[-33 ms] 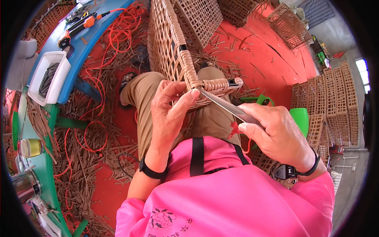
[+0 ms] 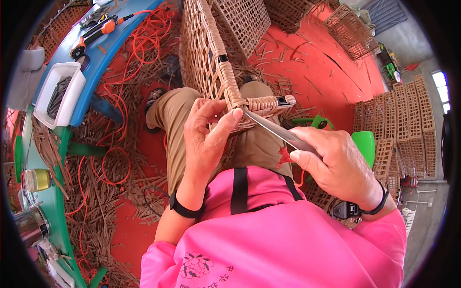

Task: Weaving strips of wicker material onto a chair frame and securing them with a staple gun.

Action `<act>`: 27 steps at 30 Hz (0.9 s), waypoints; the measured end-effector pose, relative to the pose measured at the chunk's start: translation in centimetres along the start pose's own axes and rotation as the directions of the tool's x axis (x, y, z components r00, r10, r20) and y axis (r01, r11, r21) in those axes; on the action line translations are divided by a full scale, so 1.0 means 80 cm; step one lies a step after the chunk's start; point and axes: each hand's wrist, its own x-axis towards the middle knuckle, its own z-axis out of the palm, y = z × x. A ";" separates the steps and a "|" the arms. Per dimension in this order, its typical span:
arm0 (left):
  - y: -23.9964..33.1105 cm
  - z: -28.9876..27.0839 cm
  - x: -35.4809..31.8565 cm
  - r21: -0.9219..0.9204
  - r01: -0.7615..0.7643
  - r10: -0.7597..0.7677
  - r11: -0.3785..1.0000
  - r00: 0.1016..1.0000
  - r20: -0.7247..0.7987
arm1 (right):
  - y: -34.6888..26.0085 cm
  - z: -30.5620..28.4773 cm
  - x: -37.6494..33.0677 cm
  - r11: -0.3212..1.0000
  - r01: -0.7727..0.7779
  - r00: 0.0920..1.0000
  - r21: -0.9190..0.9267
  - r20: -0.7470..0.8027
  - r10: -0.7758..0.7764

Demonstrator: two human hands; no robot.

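A woven wicker basket [image 2: 199, 57] with wrapped edges leans between my knees, its near corner in front of me. My left hand [image 2: 204, 137] is closed on that corner, with the thumb pressed close to the wrapping. A short wrapped bar [image 2: 262, 102] juts right from the corner; some metal is bare near its end. My right hand [image 2: 338, 165] is closed round a knife [image 2: 278, 130] with a tapered steel blade. Its tip meets the weave at the corner, close to my left thumb; the handle is hidden in my palm.
On the left, a blue table [image 2: 103, 50] carries an orange-and-black power tool [image 2: 98, 33] and a white bin [image 2: 50, 98]. An orange cord [image 2: 127, 81] winds across cane scraps [image 2: 101, 206] on the red floor. Stacked wicker panels [image 2: 398, 125] and a green stool [image 2: 364, 146] stand at right.
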 end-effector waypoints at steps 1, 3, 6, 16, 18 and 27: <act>0.003 0.000 0.000 0.008 0.031 -0.031 0.999 1.000 0.002 | -0.001 0.000 -0.003 1.000 0.002 1.000 -0.005 -0.002 -0.002; 0.009 0.003 -0.002 0.012 0.074 -0.074 0.997 0.997 -0.012 | -0.002 0.001 -0.007 1.000 0.010 0.999 -0.004 -0.031 -0.010; 0.017 0.007 -0.002 0.032 0.113 -0.112 0.993 0.993 -0.029 | 0.000 0.001 -0.009 1.000 0.014 0.997 0.019 -0.078 -0.012; 0.039 0.013 0.000 0.223 0.132 -0.125 0.966 0.991 -0.049 | 0.017 0.001 -0.005 0.960 -0.124 0.990 0.253 -0.033 0.137; 0.041 0.013 0.001 0.235 0.121 -0.113 0.965 0.993 -0.047 | 0.024 0.007 -0.005 0.941 -0.130 0.990 0.313 -0.003 0.138; 0.048 0.014 0.007 0.402 0.089 -0.141 0.911 0.985 0.101 | 0.068 0.025 -0.004 0.917 -0.005 0.997 0.399 -0.066 0.034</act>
